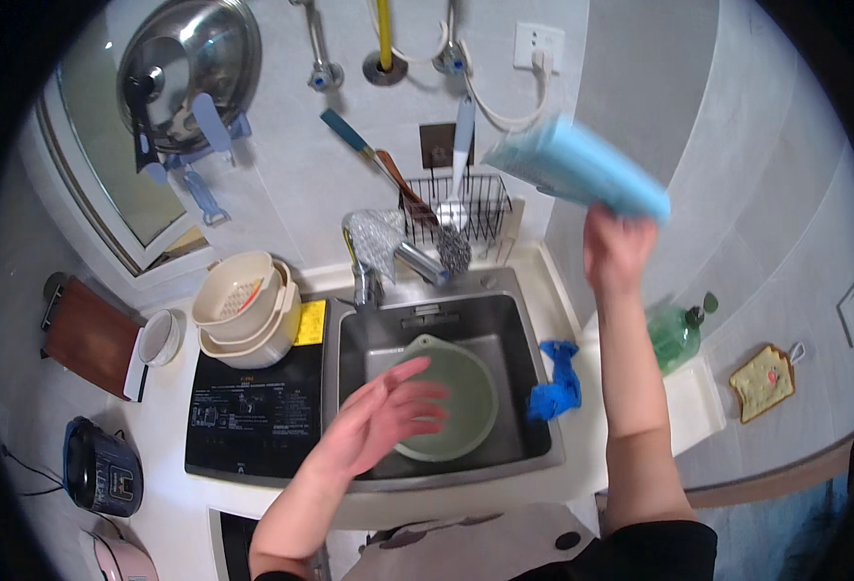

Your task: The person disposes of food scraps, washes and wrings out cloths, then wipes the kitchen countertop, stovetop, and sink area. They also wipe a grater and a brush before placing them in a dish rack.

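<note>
My right hand (pixel 621 250) is raised against the wall to the right of the sink. It grips one end of a light-blue flat bundle (pixel 587 171); motion blur hides whether this is a pack or folded cloth. Above the sink (pixel 521 348), my left hand (pixel 394 414) has its fingers apart and nothing in it. Below that hand, a pale green plastic basin (pixel 463 392) rests in the sink, partly covered from view by the fingers. A blue cloth or glove (pixel 561 381) lies crumpled over the sink's right rim.
A faucet (pixel 366 287) and a wire rack (pixel 463 210) with utensils stand behind the sink. Stacked cream colanders (pixel 242 305) sit on the black induction cooktop (pixel 253 421). A green pump bottle (pixel 674 338) is at right; a rice cooker (pixel 104 465) at left.
</note>
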Available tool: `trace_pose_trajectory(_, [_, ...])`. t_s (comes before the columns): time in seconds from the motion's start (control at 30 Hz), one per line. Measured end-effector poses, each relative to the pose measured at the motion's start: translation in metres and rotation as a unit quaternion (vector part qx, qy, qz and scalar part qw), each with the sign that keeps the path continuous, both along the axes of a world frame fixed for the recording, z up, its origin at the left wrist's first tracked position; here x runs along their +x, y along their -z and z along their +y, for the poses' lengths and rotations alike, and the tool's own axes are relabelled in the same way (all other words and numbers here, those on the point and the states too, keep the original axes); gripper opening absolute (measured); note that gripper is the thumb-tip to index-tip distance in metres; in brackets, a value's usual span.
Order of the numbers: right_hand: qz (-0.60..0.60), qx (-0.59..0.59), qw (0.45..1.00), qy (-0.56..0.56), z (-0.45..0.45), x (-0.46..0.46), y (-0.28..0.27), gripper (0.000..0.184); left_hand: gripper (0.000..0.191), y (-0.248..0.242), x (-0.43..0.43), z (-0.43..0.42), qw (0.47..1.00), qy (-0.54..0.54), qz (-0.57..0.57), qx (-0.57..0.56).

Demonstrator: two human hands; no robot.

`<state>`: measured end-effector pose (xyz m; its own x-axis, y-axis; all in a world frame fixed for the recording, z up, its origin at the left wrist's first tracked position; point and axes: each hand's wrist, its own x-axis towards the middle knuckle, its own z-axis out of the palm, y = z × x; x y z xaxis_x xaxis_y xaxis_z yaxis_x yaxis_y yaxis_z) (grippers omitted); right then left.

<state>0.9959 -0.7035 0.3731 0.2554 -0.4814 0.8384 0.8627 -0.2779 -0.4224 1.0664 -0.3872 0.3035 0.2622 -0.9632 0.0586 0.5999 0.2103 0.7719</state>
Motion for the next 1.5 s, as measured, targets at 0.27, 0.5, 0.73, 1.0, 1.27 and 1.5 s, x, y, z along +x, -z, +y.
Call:
trace_pose_trajectory(0.27, [0.182,-0.392,0.900,0.059,0.125,-0.110,0.112,0.033,0.063,0.029,-0.037,-0.035,0.970,0.066,0.205,0.115])
trace_pose_trajectory(0.5, [0.471,-0.258,0.808,0.242,0.076,-0.153,0.183,0.066,0.064,0.061,-0.032,-0.026,0.981,0.027,0.133,0.141])
trace_pose_trajectory(0.73, [0.591,-0.223,0.709,0.314,0.026,-0.151,0.288,0.061,0.071,0.081,-0.019,-0.006,0.982,0.012,0.080,0.168])
trace_pose_trajectory(1.0, [0.203,0.410,0.889,0.009,0.050,-0.098,0.211,0.035,0.070,0.089,-0.016,0.019,0.989,0.003,0.051,0.140])
trace_pose_trajectory(1.27, [0.322,-0.289,0.856,0.284,0.144,-0.016,0.150,0.028,0.069,0.089,-0.026,0.035,0.983,-0.041,-0.033,0.174])
trace_pose_trajectory(1.5, [0.448,0.296,0.840,-0.073,0.077,-0.008,0.171,0.022,0.064,0.089,-0.006,0.116,0.974,-0.140,-0.061,0.166])
